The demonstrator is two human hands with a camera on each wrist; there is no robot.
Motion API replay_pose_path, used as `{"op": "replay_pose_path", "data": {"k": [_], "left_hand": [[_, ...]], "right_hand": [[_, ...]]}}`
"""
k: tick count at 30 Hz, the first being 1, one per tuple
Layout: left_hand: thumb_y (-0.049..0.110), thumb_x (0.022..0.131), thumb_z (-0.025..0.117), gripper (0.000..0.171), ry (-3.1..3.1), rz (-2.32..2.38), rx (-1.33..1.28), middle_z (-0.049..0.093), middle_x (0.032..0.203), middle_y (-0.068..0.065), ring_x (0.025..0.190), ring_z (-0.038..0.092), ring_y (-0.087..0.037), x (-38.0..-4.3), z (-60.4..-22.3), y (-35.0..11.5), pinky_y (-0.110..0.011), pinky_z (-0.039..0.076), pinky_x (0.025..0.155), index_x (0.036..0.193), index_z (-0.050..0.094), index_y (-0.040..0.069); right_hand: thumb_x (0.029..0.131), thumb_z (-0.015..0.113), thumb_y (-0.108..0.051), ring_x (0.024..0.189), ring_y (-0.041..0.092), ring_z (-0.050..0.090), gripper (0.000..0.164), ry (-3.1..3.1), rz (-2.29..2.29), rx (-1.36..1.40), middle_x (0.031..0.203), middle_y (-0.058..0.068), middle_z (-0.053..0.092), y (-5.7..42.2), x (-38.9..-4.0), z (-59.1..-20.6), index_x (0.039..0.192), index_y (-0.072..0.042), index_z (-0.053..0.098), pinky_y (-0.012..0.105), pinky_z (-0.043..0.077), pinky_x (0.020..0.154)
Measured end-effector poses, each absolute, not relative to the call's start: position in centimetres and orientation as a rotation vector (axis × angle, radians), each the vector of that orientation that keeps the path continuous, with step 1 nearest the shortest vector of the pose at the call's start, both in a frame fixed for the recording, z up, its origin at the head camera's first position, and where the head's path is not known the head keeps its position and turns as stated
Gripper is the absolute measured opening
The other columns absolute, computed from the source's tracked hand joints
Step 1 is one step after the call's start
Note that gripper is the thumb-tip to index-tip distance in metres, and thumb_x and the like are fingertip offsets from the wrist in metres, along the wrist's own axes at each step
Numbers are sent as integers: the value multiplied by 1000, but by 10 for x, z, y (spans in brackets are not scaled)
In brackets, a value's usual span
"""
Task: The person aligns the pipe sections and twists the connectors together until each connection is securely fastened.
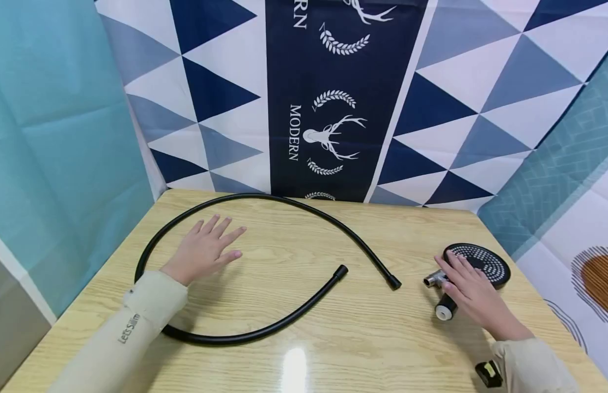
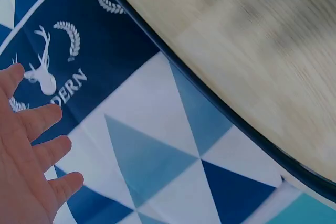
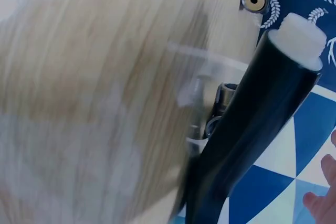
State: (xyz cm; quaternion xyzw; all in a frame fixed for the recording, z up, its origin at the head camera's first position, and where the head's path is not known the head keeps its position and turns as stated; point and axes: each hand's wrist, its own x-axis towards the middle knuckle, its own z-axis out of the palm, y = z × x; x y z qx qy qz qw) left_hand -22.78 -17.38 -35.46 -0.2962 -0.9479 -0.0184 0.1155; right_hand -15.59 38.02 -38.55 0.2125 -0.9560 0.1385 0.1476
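A black shower hose point(image 1: 294, 315) lies in a wide open loop on the table, its two ends on the right side of the loop. My left hand point(image 1: 203, 248) is held over the loop's left part with fingers spread and nothing in it; its fingers point(image 2: 44, 121) look straight in the left wrist view. At the right lies a black shower head point(image 1: 495, 265), with a white-tipped handle point(image 3: 252, 108) and a small chrome fitting point(image 1: 434, 279) beside it. Over the shower head, my right hand point(image 1: 476, 295) has its fingers extended; whether they touch it, I cannot tell.
The wood-grain table point(image 1: 363, 338) reaches back to a patterned curtain point(image 1: 225, 109). A pale blue-green cloth point(image 1: 68, 136) hangs at the left. Near my right sleeve sits a small black object point(image 1: 488, 373) with a yellow patch.
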Motion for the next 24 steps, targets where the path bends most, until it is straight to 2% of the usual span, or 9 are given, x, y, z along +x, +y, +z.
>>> {"op": "replay_pose_path", "data": {"k": [3,7,9,12,17,20,24], "left_hand": [[50,99,43,58,-2791,-19,-918,40,144,-23,134,31,-45,-231,-356,-164,-60,26,105,145,44,15],[51,98,44,57,-2814,21,-996,40,145,-21,135,32,-43,-235,-357,-149,-59,25,106,145,44,17],[50,98,45,57,-2806,45,-1049,40,145,-21,135,32,-42,-236,-358,-140,-58,26,106,144,45,17],[49,98,47,56,-2778,106,-1132,41,144,-20,135,33,-41,-238,-358,-126,-58,28,106,144,45,18],[47,98,48,53,-2731,206,-1253,43,143,-19,133,36,-40,-241,-357,-104,-55,31,105,143,46,19],[45,98,49,51,-2720,230,-1313,44,142,-19,133,38,-39,-239,-355,-97,-54,32,104,143,47,20],[43,98,50,50,-2723,227,-1346,45,142,-19,132,38,-39,-238,-352,-95,-53,33,104,142,48,19]], "right_hand": [[104,41,-19,144,30,8,50,-2735,453,626,155,20,20,383,-161,-388,152,-21,27,69,13,102],[104,37,-15,139,37,23,41,-2712,537,652,144,31,35,384,-170,-391,144,-6,42,67,22,100],[104,35,-13,132,45,34,38,-2699,531,662,136,34,42,387,-174,-393,135,3,50,65,28,96],[104,37,-13,118,53,44,36,-2701,486,654,128,34,50,393,-177,-393,125,9,56,61,33,93],[99,52,-18,114,53,48,34,-2781,497,573,124,31,55,403,-175,-388,121,7,61,57,36,92],[95,60,-24,113,51,50,39,-2894,621,417,122,31,57,406,-170,-381,122,5,61,57,41,88],[91,66,-27,109,43,55,42,-2997,746,263,117,28,60,412,-166,-374,122,1,64,43,47,82]]}}
